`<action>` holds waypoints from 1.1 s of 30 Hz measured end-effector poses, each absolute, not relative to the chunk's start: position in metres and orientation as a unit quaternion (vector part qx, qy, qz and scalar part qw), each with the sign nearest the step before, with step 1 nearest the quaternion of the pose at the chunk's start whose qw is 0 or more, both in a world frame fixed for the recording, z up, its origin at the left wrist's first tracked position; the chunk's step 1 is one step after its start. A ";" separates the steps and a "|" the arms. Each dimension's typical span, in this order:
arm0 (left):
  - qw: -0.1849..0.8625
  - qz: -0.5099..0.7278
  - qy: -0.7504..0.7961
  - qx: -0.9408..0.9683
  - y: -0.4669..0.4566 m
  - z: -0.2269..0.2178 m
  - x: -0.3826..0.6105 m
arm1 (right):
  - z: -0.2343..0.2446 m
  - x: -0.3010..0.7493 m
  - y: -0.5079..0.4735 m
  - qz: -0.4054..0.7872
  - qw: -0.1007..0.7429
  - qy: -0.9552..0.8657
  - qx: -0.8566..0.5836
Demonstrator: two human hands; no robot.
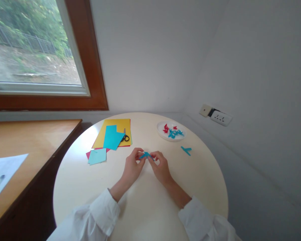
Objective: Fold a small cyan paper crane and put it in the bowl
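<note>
midway between the round table's (145, 201) left and right edges, we pinch one folded blue paper piece (146, 154) in both hands.
our left hand (134, 164) holds its left end, our right hand (162, 166) its right, probably to keep it steady; near the far right edge, a white dish (160, 130) seems to gather the small red and blue folded pieces (175, 134). we can read no brand or writing anywhere.
</note>
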State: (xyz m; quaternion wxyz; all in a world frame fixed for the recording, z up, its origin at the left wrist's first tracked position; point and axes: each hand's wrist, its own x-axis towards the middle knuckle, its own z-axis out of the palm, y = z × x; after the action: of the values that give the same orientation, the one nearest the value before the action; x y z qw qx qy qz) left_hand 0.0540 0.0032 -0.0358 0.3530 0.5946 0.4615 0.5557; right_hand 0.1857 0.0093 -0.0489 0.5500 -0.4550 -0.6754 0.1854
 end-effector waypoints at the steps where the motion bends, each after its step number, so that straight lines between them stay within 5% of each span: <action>1: 0.349 0.554 0.465 0.596 0.003 -0.036 0.054 | -0.049 0.185 0.009 0.188 0.549 -0.677 -0.453; 14: 0.320 0.527 0.483 0.622 -0.002 -0.028 0.055 | -0.051 0.185 0.009 0.228 0.542 -0.658 -0.471; 33: 0.451 0.558 0.437 0.543 0.004 -0.028 0.055 | -0.053 0.185 0.010 0.379 0.566 -0.616 -0.395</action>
State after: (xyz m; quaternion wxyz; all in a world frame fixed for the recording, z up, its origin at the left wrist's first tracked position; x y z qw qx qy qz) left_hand 0.0552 0.0037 -0.0284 0.4508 0.5426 0.4370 0.5581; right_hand 0.1846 0.0102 -0.0528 0.5664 -0.3952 -0.6162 0.3787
